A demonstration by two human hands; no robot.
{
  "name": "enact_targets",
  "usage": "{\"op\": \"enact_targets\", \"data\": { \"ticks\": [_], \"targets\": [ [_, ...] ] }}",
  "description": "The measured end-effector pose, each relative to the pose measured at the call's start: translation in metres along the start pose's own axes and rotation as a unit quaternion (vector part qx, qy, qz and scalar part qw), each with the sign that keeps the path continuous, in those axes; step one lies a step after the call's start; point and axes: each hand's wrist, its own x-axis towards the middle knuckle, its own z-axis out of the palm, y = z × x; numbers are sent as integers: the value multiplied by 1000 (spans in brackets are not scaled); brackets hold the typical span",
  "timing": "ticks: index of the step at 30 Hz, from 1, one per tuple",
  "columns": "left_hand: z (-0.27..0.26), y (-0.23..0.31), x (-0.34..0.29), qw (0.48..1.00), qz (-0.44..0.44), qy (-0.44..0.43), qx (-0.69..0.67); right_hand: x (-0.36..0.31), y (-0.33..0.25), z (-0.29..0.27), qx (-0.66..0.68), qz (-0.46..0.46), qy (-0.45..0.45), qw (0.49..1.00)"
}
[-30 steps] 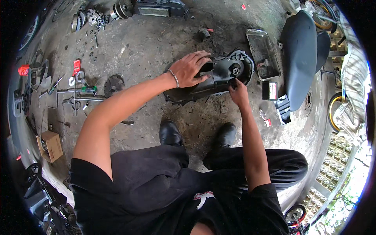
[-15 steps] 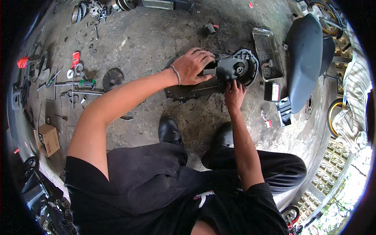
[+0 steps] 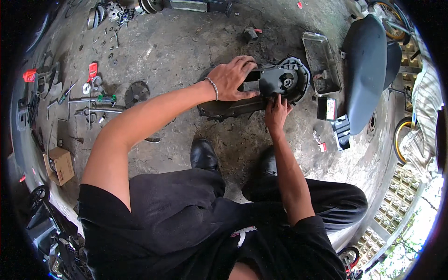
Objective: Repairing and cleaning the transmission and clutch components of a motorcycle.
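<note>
Casing our landmark. We have the dark casing (image 3: 273,83) on the concrete floor (image 3: 182,60), ahead of our boots, open side up, a round hub (image 3: 286,82) showing inside its right end.

Our left hand (image 3: 232,79) lies over the casing's left half, palm down, fingers spread toward the far side and thumb set apart near the opening in the middle; loose, not clenched. Our right hand (image 3: 277,112) is at the casing's near edge, right of middle, fingertips bunched together against it; we cannot tell whether they pinch a small part.

Just right of the casing: a metal tray (image 3: 321,56), with a small black box (image 3: 325,108) nearer us. Farther right of the casing, a long black seat (image 3: 366,70). Beyond the casing's far side, a short dark cylinder (image 3: 250,35) with a red end. Left of the casing, a dark round disc (image 3: 136,94); farther left of it, a green-handled tool (image 3: 107,99) among loose metal tools. Well left of the casing and nearer us, a cardboard box (image 3: 63,167).
</note>
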Motion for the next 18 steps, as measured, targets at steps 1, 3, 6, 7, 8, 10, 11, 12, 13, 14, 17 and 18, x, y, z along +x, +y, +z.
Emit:
{"op": "enact_targets", "data": {
  "ticks": [1,3,6,7,8,10,11,12,13,14,17,18],
  "targets": [
    [0,-1,0,1000,-3,-6,8,3,4,-1,7,-7,-3,1000],
    [-1,-3,-1,1000,-8,-17,22,6,10,-1,21,-22,-8,999],
    [0,-2,0,1000,-8,-16,26,6,15,0,24,-7,-3,1000],
    [0,-1,1,999,-8,-16,28,6,17,0,25,1,-1,1000],
    [1,0,2,999,-7,-15,30,6,20,0,26,9,1,1000],
    [0,-1,0,999,-8,-16,31,6,16,-8,107,70,18,992],
    [-1,-2,-1,999,-10,-17,33,8,14,-15,187,130,34,973],
    [-3,-2,-3,999,-12,-18,35,10,11,-22,266,188,48,944],
    [-3,-3,-6,999,-14,-20,37,11,9,-25,342,245,62,905],
    [-3,-1,-3,999,-11,-15,34,14,17,-27,339,243,66,906],
    [-1,2,4,1000,-7,-15,23,24,46,-32,521,356,-30,775],
    [-1,4,8,1000,-4,-14,19,28,56,-35,575,386,-60,719]
  ]
}}
